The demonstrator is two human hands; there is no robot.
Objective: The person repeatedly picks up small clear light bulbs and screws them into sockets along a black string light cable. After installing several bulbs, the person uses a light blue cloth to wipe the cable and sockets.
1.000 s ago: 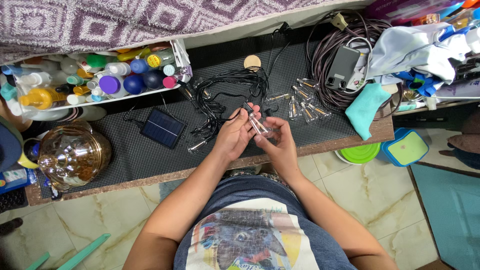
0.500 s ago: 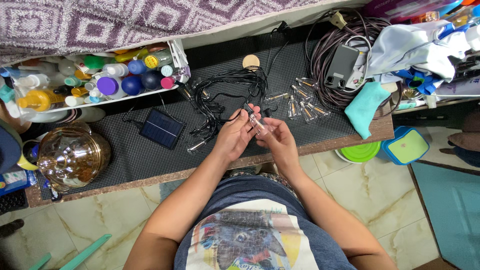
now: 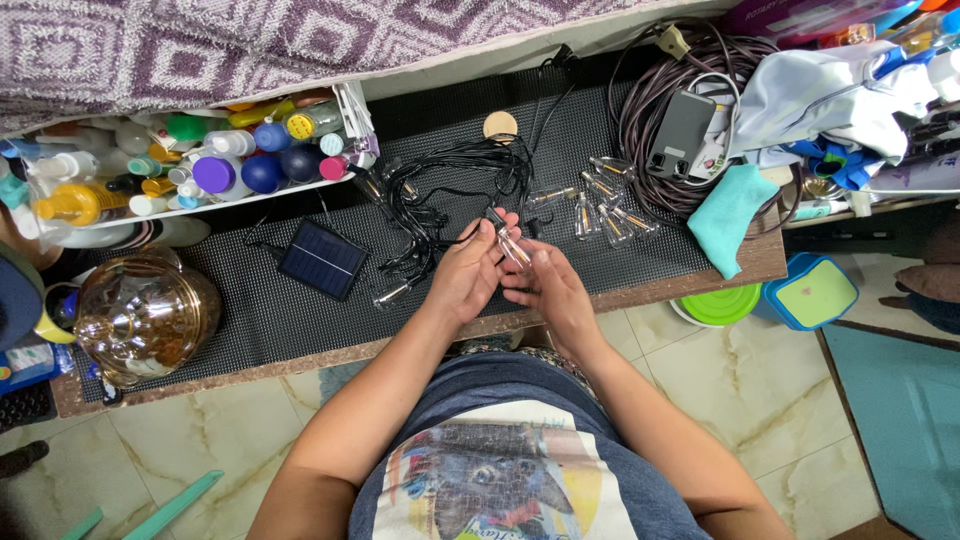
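My left hand (image 3: pixel 468 275) and my right hand (image 3: pixel 549 288) meet over the front edge of a black-matted table (image 3: pixel 250 325). Between the fingertips of both hands sits a small clear glass bulb (image 3: pixel 513 248) on a black wire. The wire runs back into a tangle of black string-light cable (image 3: pixel 450 185) lying on the mat just beyond my hands. Several loose clear bulbs (image 3: pixel 603 207) lie to the right of the tangle. A small dark solar panel (image 3: pixel 322 259) rests on the mat to the left of my left hand.
A white tray of coloured bottles (image 3: pixel 190 165) stands at the back left. A glass dome lamp (image 3: pixel 143 313) sits front left. Coiled brown cable with a grey adapter (image 3: pixel 682 130), a teal cloth (image 3: pixel 733 215) and piled fabric fill the right. Green and blue containers (image 3: pixel 790 295) sit on the tiled floor.
My hands have stayed in the same spot; the fingers have shifted slightly around the bulb.
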